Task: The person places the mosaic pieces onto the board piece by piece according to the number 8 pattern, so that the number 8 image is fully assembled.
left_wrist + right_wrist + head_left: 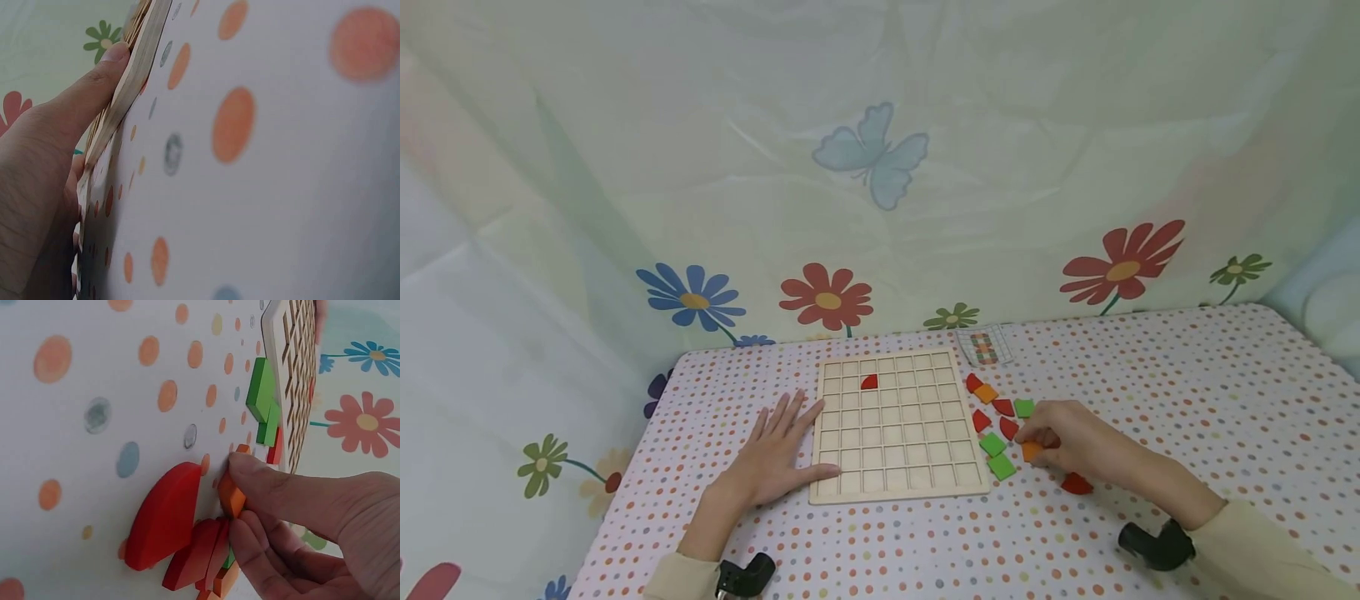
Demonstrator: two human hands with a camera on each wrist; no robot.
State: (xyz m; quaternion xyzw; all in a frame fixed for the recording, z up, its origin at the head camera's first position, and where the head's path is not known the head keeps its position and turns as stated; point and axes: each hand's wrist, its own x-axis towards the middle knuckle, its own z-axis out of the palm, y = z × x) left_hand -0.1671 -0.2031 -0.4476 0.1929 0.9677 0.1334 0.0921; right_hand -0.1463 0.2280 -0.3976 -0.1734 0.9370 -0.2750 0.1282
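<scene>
A wooden grid board point(895, 433) lies on the table with one red quarter-circle piece point(869, 382) in a cell near its top. My left hand point(771, 467) rests flat at the board's left side, fingers spread, the thumb over its lower left edge. To the right of the board, my right hand point(1078, 437) pinches an orange square tile point(234, 495) between thumb and fingertips, close to the tabletop. Beside that hand lie a red quarter-circle piece point(165, 515) and more red pieces. Green square tiles point(992, 444) sit between the hand and the board.
A small paper card point(985, 346) with a coloured pattern lies behind the loose pieces, near the board's upper right corner. Another orange tile point(986, 393) is among the pieces. The dotted tablecloth point(910, 550) meets a flowered curtain point(1000, 208) at the back.
</scene>
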